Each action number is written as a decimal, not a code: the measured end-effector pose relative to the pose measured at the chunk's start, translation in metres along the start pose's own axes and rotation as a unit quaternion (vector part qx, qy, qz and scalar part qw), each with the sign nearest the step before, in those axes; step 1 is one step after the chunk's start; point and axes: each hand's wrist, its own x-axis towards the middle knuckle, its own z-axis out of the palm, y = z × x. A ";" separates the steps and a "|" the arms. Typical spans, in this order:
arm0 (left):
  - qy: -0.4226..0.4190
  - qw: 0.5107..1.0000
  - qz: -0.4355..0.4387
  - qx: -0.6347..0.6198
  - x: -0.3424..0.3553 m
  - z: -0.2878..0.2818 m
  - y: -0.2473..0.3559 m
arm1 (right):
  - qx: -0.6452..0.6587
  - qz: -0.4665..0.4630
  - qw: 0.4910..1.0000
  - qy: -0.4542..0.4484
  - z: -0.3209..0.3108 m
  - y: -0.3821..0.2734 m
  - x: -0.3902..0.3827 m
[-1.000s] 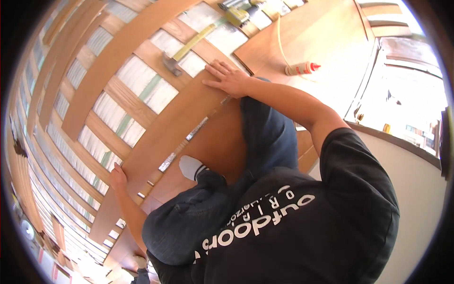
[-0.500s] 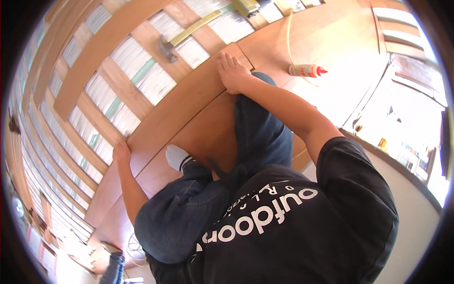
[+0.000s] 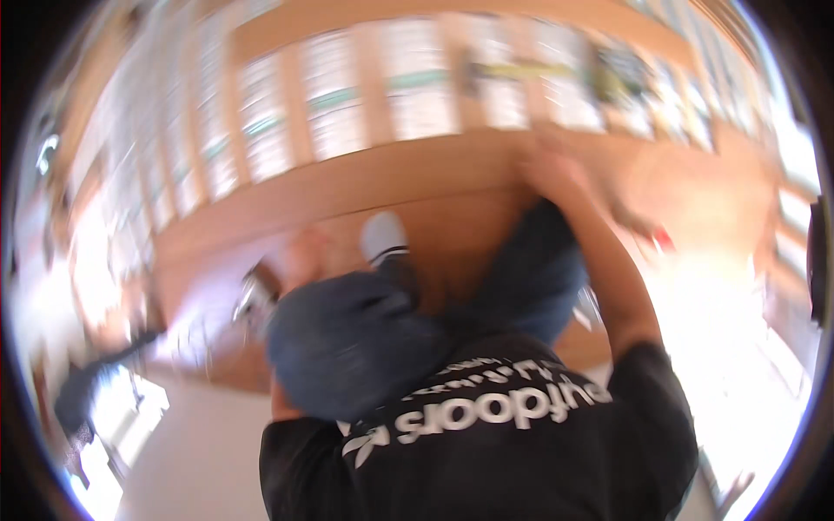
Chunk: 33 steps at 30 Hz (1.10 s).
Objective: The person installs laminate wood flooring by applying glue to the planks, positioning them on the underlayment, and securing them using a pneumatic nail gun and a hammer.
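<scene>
A long brown wooden board (image 3: 452, 156) lies across laid boards (image 3: 452, 243) beside my socked foot, with a narrow seam between them. My right hand (image 3: 547, 165) rests on the board near my right knee, fingers smeared by motion. My left hand (image 3: 304, 252) is a blur beside my left knee, close to a metallic tool (image 3: 252, 295) whose kind I cannot make out. Beyond the board, a yellow-handled hammer (image 3: 521, 71) and a blurred yellow-green tool (image 3: 621, 78) lie on the slats. A bottle with a red tip (image 3: 660, 239) lies right of my right arm.
Wooden slats (image 3: 373, 95) over white and green backing run across the far side, with a loose strip (image 3: 287, 26) on them. A dark-clad person (image 3: 82, 391) is at the lower left. A pale surface (image 3: 191, 443) lies behind me.
The silvery gap between the boards has closed. My view has swung round, blurring the picture. My left hand has left the board's far-left end and is now beside my knee.
</scene>
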 end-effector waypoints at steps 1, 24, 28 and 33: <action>-0.091 0.987 -0.090 -0.096 -0.046 0.022 0.014 | 0.042 0.016 0.993 0.108 -0.016 0.009 -0.017; 0.154 0.975 0.135 -0.086 0.143 -0.065 0.113 | -0.287 0.339 0.892 0.081 -0.101 0.294 -0.235; 0.098 0.976 0.180 -0.073 0.198 -0.062 0.144 | 0.044 0.397 0.904 0.154 -0.204 0.300 -0.282; 0.077 0.969 0.225 -0.066 0.228 -0.046 0.176 | 0.651 0.160 0.645 0.367 -0.192 0.242 -0.291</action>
